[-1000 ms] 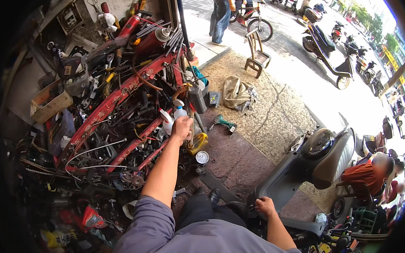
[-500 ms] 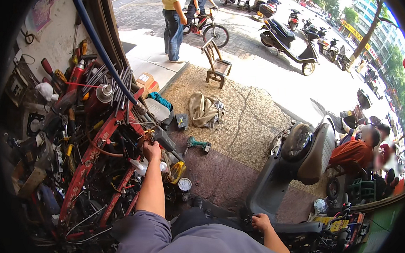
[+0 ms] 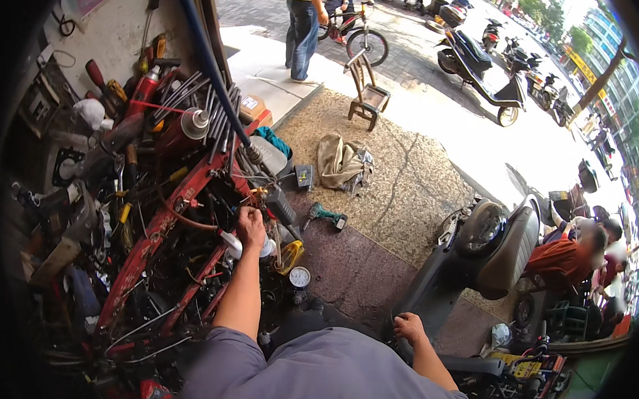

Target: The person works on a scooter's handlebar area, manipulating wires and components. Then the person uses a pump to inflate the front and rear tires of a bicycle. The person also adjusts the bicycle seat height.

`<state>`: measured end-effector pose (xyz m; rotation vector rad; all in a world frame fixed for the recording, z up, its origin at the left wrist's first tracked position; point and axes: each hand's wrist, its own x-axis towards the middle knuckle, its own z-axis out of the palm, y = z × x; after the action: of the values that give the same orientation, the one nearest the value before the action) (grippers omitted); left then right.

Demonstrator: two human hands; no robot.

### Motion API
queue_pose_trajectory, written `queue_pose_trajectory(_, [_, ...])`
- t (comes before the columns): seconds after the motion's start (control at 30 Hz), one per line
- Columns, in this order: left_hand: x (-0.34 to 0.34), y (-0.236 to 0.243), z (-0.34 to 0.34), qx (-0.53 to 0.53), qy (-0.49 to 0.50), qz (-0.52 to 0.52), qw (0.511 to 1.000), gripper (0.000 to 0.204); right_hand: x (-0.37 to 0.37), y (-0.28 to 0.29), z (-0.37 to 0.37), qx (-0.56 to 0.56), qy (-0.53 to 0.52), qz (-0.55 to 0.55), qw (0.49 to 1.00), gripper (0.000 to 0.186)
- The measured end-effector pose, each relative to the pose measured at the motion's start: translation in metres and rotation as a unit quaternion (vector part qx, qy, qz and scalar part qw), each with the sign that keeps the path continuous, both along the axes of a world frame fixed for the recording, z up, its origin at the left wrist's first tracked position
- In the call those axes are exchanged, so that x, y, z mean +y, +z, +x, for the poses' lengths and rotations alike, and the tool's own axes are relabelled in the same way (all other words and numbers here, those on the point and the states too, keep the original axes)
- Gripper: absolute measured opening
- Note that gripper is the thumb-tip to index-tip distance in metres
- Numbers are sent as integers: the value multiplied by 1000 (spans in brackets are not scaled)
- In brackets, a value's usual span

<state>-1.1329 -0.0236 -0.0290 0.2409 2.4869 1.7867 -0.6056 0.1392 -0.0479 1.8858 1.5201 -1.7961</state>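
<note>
Left hand (image 3: 250, 228) by red frame (image 3: 145, 251), right hand (image 3: 411, 329) by scooter (image 3: 433, 286); cannot tell fingers' (image 3: 245, 215) grip

L hand (image 3: 250, 227) was nr red frame (image 3: 149, 244), left; R hand (image 3: 409, 327) nr grey scooter (image 3: 426, 284), right; green drill (image 3: 326, 215) lay farther, btwn.

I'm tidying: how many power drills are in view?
1: the green drill, on the floor right of the left hand. Others may be hidden in the pile.
</note>
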Motion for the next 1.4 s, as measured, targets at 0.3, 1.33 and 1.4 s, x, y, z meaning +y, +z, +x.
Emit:
queue_pose_trajectory(0.3, [28,-21,-15,-49,42,158,985,26,0,12,-14,-31,70,23,997,34])
queue_pose_trajectory(1.33, [36,333,48,129,-26,407,904,50,89,-39,-11,-42,142,64,987,33])
queue_pose_trajectory(1.4, [48,364,33,120,-46,432,893,56,116,-55,-13,-13,111,50,993,33])
